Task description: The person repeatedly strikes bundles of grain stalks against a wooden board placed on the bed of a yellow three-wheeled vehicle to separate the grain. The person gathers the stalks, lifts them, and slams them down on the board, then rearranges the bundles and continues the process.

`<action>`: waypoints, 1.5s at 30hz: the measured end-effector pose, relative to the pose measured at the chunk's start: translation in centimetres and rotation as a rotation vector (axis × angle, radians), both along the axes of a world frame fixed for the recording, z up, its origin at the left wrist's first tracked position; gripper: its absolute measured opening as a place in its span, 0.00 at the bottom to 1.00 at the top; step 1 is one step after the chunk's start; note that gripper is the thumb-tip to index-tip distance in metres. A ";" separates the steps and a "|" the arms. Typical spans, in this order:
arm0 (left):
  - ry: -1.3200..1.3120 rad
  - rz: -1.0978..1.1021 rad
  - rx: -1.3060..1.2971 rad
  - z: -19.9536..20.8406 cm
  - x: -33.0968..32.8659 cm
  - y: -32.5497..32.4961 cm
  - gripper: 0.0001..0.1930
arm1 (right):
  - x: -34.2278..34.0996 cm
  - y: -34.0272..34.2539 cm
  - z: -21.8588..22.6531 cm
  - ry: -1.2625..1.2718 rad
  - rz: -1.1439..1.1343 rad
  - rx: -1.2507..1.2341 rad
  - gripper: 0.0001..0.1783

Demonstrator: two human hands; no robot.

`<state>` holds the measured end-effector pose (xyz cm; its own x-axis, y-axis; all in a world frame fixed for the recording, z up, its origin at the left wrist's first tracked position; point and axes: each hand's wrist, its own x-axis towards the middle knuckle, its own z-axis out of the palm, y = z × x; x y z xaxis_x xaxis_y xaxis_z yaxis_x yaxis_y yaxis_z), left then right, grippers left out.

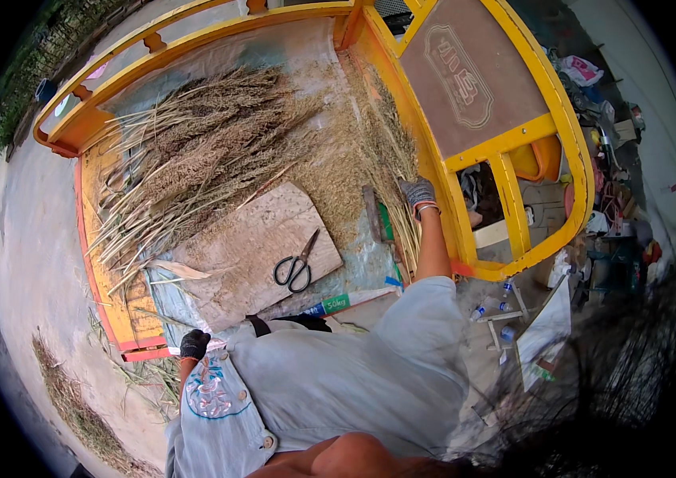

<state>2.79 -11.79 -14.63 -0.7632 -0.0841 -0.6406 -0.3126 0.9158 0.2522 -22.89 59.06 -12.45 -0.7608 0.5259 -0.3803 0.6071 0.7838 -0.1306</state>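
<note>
My right hand (418,193), in a grey knit glove, is at the narrow bundle of dry seed-headed stalks (393,171) along the cart's right side. Its fingers look closed around the stalks. Low on the left, my left hand (194,344), in a dark glove, is curled at the near edge of the cart bed; whatever it grips is hidden. Black-handled scissors (296,267) rest on a worn wooden board (250,253) between my hands. Beyond the board lies a large heap of stalks with brown seed heads (211,147), cut ends toward the left.
A yellow cart rail (218,37) runs along the far side, and a yellow frame with a brown panel (465,80) stands at right. Loose seed and chaff (338,179) cover the plastic sheet. Plastic bottles (505,307) and clutter lie beyond the frame; dry stalks (75,398) lie on the ground left.
</note>
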 end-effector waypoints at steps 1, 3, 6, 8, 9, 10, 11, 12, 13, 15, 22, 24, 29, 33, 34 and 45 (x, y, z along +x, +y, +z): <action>-0.029 -0.002 -0.023 0.2 0.2 0.3 0.17 | 1.1 0.7 -1.7 -0.071 -0.088 -0.047 0.40; -0.099 0.071 -0.016 0.5 3.0 1.4 0.16 | 1.6 -0.1 -2.7 -0.253 -0.232 -0.150 0.43; -0.179 0.161 0.037 0.6 4.0 2.3 0.16 | 4.1 0.8 -5.0 -0.339 -0.326 -0.082 0.42; -0.219 0.267 0.063 0.5 5.9 3.1 0.15 | 3.2 -0.3 -3.0 -0.416 -0.373 -0.107 0.41; -0.227 0.305 0.079 0.8 5.9 3.0 0.15 | 3.3 -0.3 -3.6 -0.415 -0.405 -0.083 0.42; -0.225 0.340 0.095 1.2 5.1 2.9 0.15 | 3.4 0.4 -4.3 -0.405 -0.431 -0.063 0.42; -0.227 0.372 0.112 1.6 4.7 2.7 0.15 | 4.3 1.7 -7.6 -0.421 -0.365 -0.003 0.43; -0.220 0.421 0.137 0.9 4.5 2.5 0.14 | 3.6 0.2 -5.3 -0.484 -0.315 0.028 0.45; -0.212 0.466 0.161 1.0 3.3 2.6 0.14 | 3.9 0.6 -6.1 -0.507 -0.279 0.019 0.46; -0.177 0.569 0.223 1.4 1.7 2.6 0.14 | 3.6 1.7 -7.7 -0.616 -0.219 0.029 0.48; 0.013 0.407 0.147 2.2 -4.1 5.3 0.20 | 3.3 0.8 -5.5 -0.459 -0.423 -0.139 0.49; 0.076 0.295 0.074 2.7 -6.7 4.3 0.20 | 4.8 1.2 -5.7 -0.343 -0.484 -0.132 0.49; 0.312 0.293 -0.076 1.1 -9.7 -1.3 0.16 | 9.3 0.6 -7.4 -0.105 -0.208 0.177 0.45; 0.465 0.304 -0.203 -1.2 -12.9 -6.1 0.12 | 11.2 -7.1 -1.0 -0.042 -0.231 0.155 0.37; 0.477 0.284 -0.198 -1.7 -14.4 -7.1 0.11 | 12.2 -8.3 -0.5 -0.071 -0.283 0.090 0.35; 0.339 0.176 -0.406 -11.9 -22.8 -13.3 0.13 | 23.3 -26.6 7.4 -0.396 0.134 -0.196 0.26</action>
<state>-19.97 -25.05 -26.52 -0.8732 -0.4174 -0.2514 -0.4321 0.9018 0.0034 0.44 32.42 -5.06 -0.5934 0.3217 -0.7378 0.5348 0.8426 -0.0627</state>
